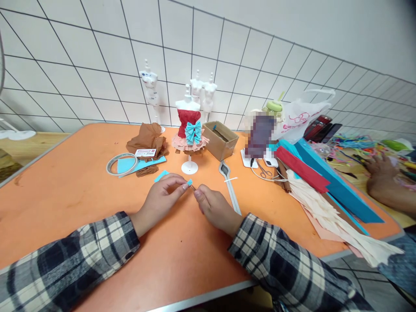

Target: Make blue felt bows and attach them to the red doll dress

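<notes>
My left hand (161, 195) pinches a small turquoise paper piece (190, 182) between thumb and fingers. My right hand (212, 206) is closed in a pinch on a thin stick-like thing (193, 188) that touches the turquoise piece. Both hands rest low over the orange table (81, 199), fingertips almost meeting. Just beyond them stands a small white mannequin (189, 130) in a red and pink crepe dress with a turquoise bow. Another turquoise scrap (161, 175) lies next to my left hand.
A tape roll (121, 164), brown crepe paper (147, 139) and a cardboard box (220, 139) lie behind. A grey ruler-like tool (229, 184), scissors (264, 170) and red, blue and cream paper sheets (325, 190) lie at right. Another person's hand (378, 167) rests far right. Bare mannequins (203, 89) stand by the wall.
</notes>
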Available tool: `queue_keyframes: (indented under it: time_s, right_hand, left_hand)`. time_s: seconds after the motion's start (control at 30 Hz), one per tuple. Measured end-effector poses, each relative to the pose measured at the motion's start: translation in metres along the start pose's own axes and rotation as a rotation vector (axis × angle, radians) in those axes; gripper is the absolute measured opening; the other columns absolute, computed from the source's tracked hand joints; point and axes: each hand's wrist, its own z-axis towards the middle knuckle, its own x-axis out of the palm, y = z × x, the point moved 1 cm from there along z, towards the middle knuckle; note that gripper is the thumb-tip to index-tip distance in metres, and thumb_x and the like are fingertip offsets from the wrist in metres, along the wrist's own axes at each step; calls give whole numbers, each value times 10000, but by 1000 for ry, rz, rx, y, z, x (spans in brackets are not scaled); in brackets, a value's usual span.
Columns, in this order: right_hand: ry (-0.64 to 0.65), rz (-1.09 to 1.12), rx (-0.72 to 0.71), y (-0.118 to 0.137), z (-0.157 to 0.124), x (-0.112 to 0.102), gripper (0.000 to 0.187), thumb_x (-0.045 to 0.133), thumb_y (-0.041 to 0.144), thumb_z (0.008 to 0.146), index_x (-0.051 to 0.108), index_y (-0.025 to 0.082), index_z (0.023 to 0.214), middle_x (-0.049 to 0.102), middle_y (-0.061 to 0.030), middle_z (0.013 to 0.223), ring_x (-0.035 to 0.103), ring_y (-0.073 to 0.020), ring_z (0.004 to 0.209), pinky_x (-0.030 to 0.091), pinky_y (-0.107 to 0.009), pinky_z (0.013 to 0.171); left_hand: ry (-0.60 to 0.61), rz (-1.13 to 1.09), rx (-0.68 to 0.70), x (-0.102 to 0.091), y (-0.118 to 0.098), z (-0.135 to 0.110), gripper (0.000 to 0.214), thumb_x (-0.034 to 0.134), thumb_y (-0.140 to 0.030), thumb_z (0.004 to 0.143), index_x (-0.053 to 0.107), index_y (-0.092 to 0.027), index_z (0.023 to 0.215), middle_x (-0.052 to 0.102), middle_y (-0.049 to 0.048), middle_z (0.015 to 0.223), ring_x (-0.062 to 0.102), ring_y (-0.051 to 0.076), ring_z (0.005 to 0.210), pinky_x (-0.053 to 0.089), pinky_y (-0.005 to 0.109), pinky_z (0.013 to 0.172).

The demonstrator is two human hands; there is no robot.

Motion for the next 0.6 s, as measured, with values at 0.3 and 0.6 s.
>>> queue_keyframes:
  time_s: [0.3, 0.6]
  right_hand:
    - [8, -38, 2, -1, 2, 0, 312, 325, 405, 1007, 382, 226, 757, 452, 43, 614, 445, -126, 561, 267, -243, 560]
    - [-58, -28, -19, -1, 3, 3, 301, 350, 393, 992, 386, 223, 747, 431, 41, 640, 398, -123, 577, 250, -244, 563]
  left_hand:
    - [57, -31, 65, 4, 0, -2, 194, 589, -357, 873, 676, -197, 805, 657, 47, 899, 607, 196, 870, 464, 344, 835]
    - [77, -47, 83, 5, -2, -2, 186, 585, -341, 877, 675, -190, 817, 651, 50, 892, 610, 191, 860, 477, 338, 820]
